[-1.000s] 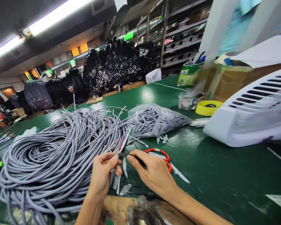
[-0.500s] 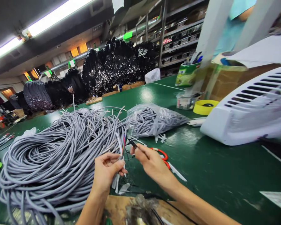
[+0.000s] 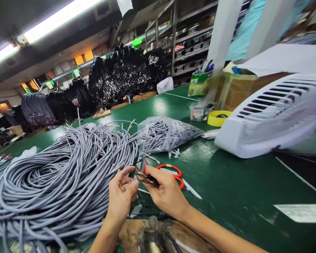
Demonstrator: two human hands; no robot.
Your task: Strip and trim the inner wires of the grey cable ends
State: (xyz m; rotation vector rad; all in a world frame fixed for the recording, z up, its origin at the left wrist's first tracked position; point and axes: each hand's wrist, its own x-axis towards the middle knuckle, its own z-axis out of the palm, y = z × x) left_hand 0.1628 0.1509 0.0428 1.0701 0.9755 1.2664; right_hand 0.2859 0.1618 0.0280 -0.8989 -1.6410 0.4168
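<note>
My left hand [image 3: 123,191] pinches the end of a grey cable, mostly hidden by the fingers. Thin coloured wires [image 3: 142,163] stick up from it between my two hands. Small dark metal snips [image 3: 148,179] are gripped in my right hand [image 3: 164,191], their tips meeting the wires just at my left fingertips. Whether the blades are closed on the wires I cannot make out. Beyond my right hand lie red-handled scissors [image 3: 181,173], partly covered by it. A big coil of grey cables [image 3: 68,175] fills the table to the left of my hands.
A clear bag of short grey cable pieces [image 3: 168,135] lies beyond my hands. To the right stand a white slatted appliance [image 3: 265,119], yellow tape [image 3: 218,118] and a green can of pens [image 3: 199,84]. Below my hands is a worn wooden board [image 3: 131,230]. White scraps lie about.
My right hand has come left and brought the snips against the wires at my left hand. The long white strip beside the wires no longer shows. The view has shifted slightly right.
</note>
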